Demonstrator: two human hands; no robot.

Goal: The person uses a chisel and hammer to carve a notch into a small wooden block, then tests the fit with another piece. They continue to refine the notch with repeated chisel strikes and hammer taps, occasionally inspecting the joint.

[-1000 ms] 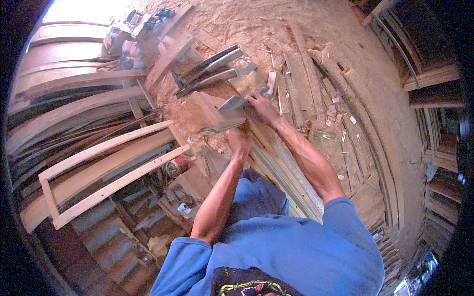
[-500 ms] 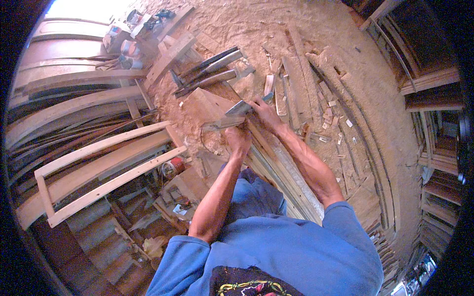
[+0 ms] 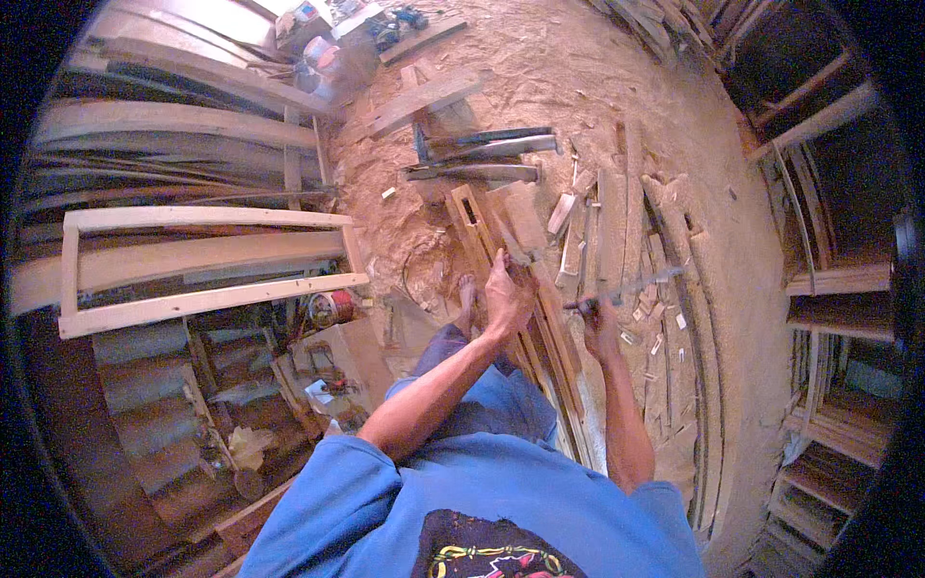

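Observation:
Long wooden bars [image 3: 554, 361] run from below my body toward the floor ahead; the far end of one has a dark slot cut in it. My left hand [image 3: 509, 297] is closed at the top of these bars, its fingers curled. What they grip is blurred. To the right of the bars, my right hand [image 3: 599, 326] is closed on a thin flat metal tool [image 3: 641, 286]. Its grey blade points out to the right, smeared by motion, and its kind does not show clearly.
Clamp-like dark bars [image 3: 491, 144] lie ahead on the sawdust floor. A pale wooden frame [image 3: 207, 306] is at the left, near a red can [image 3: 330, 307]. Wood offcuts [image 3: 650, 306] and long strips are scattered at the right. Stacked boards [image 3: 833, 433] line the right side.
My right hand has moved away from my left, carrying the metal tool rightward off the wood. My left hand has shifted onto the bars. The view has turned, too.

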